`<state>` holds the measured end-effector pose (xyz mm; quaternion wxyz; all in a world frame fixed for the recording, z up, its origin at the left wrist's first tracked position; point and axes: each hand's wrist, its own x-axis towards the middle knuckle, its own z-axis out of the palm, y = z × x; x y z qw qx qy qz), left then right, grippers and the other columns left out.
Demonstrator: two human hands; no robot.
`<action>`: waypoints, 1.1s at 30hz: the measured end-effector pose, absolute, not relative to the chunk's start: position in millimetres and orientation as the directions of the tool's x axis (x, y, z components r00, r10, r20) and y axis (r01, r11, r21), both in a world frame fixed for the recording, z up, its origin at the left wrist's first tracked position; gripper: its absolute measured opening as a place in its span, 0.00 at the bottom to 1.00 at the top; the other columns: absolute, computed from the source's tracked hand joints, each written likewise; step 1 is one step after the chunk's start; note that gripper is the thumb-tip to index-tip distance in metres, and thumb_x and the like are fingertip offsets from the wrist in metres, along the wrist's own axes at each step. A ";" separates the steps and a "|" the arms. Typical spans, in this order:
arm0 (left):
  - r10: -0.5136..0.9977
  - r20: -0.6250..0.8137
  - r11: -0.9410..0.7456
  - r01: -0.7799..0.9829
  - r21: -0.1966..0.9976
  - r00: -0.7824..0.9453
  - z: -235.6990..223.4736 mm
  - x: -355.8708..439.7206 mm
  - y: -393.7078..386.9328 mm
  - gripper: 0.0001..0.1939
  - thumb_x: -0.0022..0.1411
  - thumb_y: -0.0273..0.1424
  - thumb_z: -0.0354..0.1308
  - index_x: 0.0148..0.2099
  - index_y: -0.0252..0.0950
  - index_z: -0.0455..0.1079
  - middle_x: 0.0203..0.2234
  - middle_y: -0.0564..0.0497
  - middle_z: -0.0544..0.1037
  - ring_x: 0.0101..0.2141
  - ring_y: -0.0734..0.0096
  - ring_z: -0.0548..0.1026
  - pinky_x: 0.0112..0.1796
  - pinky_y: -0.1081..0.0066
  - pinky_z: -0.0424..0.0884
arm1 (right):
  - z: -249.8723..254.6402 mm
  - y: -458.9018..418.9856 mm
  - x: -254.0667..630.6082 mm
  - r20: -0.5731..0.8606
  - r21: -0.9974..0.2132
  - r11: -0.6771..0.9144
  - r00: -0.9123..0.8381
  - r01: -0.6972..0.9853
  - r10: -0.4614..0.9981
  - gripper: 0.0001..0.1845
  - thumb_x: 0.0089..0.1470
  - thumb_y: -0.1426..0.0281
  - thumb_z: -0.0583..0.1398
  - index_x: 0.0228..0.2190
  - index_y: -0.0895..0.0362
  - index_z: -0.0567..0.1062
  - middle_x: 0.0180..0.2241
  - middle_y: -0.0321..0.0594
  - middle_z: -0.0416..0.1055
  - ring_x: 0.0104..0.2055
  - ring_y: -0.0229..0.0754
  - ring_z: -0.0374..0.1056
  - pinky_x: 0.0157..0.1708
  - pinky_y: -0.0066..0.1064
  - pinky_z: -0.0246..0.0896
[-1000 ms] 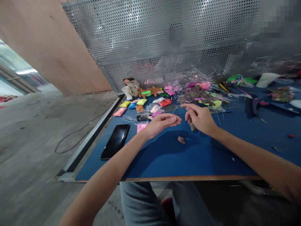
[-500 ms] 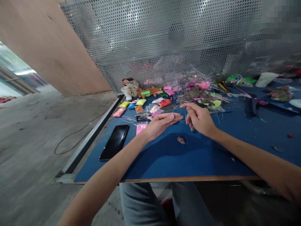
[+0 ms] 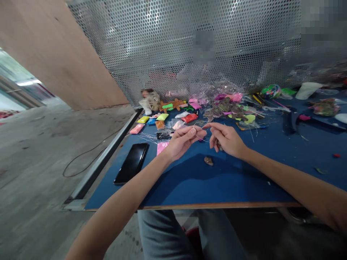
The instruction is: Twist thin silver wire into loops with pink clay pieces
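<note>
Both my hands meet above the blue table (image 3: 238,180). My left hand (image 3: 182,141) is closed in a pinch on a thin metal wire (image 3: 201,125) that loops up between the hands. My right hand (image 3: 227,139) pinches the same wire from the other side, and a small brown clay lump shows under its fingers. A second small brown clay lump (image 3: 208,160) lies on the table just below the hands.
A black phone (image 3: 132,163) lies at the left edge. Several coloured clay packets (image 3: 163,117), loose wires and plastic bags (image 3: 225,104) crowd the back. A perforated metal screen (image 3: 189,47) closes the far side. More clutter lies at the right (image 3: 325,107).
Both hands have lifted a little and moved closer together, the left fingers working along the wire. The lump on the table has not moved.
</note>
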<state>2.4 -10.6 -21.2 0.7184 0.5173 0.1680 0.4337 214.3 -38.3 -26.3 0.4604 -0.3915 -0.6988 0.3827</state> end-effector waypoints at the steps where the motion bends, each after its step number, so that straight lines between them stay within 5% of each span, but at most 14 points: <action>1: 0.798 0.205 0.088 -0.446 0.891 0.567 -21.8 2.5 -10.2 0.10 0.64 0.33 0.65 0.45 0.33 0.80 0.39 0.44 0.84 0.44 0.66 0.80 0.52 0.67 0.71 | -26.7 -37.8 214.2 0.347 -0.893 0.405 -0.273 0.198 0.898 0.22 0.69 0.58 0.51 0.56 0.56 0.72 0.21 0.34 0.74 0.15 0.34 0.66 0.16 0.25 0.59; 10: 0.846 0.182 0.071 -0.444 0.893 0.501 -20.9 4.6 -9.4 0.16 0.61 0.37 0.68 0.48 0.34 0.79 0.43 0.44 0.83 0.41 0.66 0.80 0.51 0.64 0.70 | -24.5 -42.5 210.4 0.385 -0.901 0.407 -0.159 0.148 0.909 0.18 0.68 0.56 0.52 0.48 0.54 0.70 0.24 0.35 0.78 0.15 0.35 0.66 0.18 0.27 0.61; 17: 0.873 0.235 -0.068 -0.371 0.926 0.427 -18.9 4.5 -8.8 0.16 0.55 0.39 0.71 0.44 0.36 0.81 0.38 0.45 0.84 0.37 0.68 0.80 0.47 0.65 0.72 | -25.1 -43.4 210.1 0.445 -0.842 0.449 -0.085 0.300 0.891 0.18 0.68 0.56 0.51 0.47 0.55 0.71 0.24 0.37 0.78 0.19 0.37 0.69 0.21 0.27 0.63; 27: 0.810 0.309 -0.188 -0.279 0.942 0.498 -18.0 7.4 -15.2 0.15 0.58 0.38 0.69 0.45 0.38 0.81 0.39 0.46 0.83 0.35 0.72 0.76 0.41 0.68 0.71 | -22.5 -42.0 211.5 0.558 -0.554 0.498 -0.146 0.668 0.817 0.15 0.67 0.65 0.51 0.50 0.53 0.74 0.24 0.33 0.78 0.25 0.40 0.72 0.33 0.33 0.64; 33: 0.819 0.294 -0.160 -0.295 0.942 0.493 -14.5 4.2 -13.6 0.12 0.57 0.39 0.70 0.37 0.35 0.80 0.32 0.47 0.82 0.31 0.73 0.76 0.39 0.70 0.71 | -25.4 -39.0 211.3 0.642 -0.404 0.561 -0.213 0.723 0.737 0.15 0.67 0.68 0.52 0.50 0.52 0.74 0.23 0.33 0.79 0.27 0.43 0.74 0.43 0.40 0.60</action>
